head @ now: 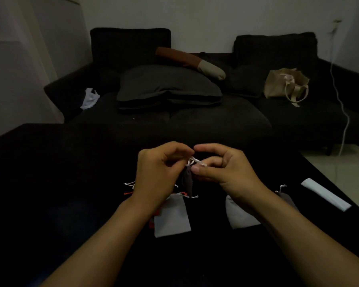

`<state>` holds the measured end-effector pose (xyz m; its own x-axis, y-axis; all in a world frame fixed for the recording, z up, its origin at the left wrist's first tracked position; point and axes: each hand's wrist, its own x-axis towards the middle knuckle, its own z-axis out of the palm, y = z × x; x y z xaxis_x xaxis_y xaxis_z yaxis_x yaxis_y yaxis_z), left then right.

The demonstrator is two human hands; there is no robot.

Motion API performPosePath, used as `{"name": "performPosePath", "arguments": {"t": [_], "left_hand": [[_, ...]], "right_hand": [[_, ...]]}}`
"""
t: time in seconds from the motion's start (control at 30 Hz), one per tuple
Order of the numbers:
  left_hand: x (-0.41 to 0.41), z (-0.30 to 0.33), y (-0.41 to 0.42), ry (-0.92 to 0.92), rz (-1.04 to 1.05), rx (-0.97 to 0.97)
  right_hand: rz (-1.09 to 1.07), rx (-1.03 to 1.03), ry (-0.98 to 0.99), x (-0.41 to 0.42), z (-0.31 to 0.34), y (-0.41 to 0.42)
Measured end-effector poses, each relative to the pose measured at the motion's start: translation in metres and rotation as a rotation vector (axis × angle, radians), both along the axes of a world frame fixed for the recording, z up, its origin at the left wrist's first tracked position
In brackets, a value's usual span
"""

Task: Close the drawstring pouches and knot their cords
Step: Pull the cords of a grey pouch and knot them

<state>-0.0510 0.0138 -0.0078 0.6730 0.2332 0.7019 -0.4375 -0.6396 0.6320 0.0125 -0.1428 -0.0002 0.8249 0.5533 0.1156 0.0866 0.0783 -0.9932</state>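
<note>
Above the middle of the dark desk a small dark grey pouch hangs from its white cord, which both hands hold up between them. Left hand has its fingers curled in, pinching the cord at the pouch mouth; right hand pinches the cord's other side between thumb and curled fingers, the fingertips of the two hands almost touching. Under the left wrist a pale grey pouch lies flat on the desk, with a red pouch peeking out at its left edge and white and red cord ends just beyond. Beneath the right forearm lies another pale pouch, and just right of it a darker grey pouch with a knotted white cord. Near the desk's right edge rests a folded white strip. Beyond the desk stands a black sofa carrying a dark cushion, a brown and cream bolster, a beige tote bag and a crumpled white plastic bag
</note>
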Motion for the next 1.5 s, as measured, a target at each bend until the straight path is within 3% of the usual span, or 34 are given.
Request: {"name": "performPosePath", "arguments": {"t": [0.17,0.5,0.67,0.87,1.07,1.27,1.5], "left_hand": [[0.000,0.001,-0.010,0.011,-0.013,-0.198],[-0.002,0.003,-0.011,0.016,-0.054,-0.198],[0.000,0.007,-0.008,0.099,-0.195,-0.412],[0.000,0.010,-0.005,0.191,-0.287,-0.531],[0.001,0.010,0.002,0.194,-0.277,-0.570],[0.001,0.011,0.001,0.233,-0.270,-0.596],[0.005,0.016,0.000,0.342,-0.293,-0.856]], "right_hand": [[0.044,-0.004,0.087,0.003,-0.003,0.002],[0.013,-0.036,0.069,0.005,0.002,-0.007],[0.018,-0.059,0.050,0.010,0.007,-0.012],[0.161,-0.054,0.172,0.013,0.007,-0.008],[0.067,0.057,0.133,0.016,0.006,-0.011],[0.060,-0.041,0.022,0.012,0.002,-0.012],[0.036,0.203,0.286,0.017,0.004,-0.007]]}}
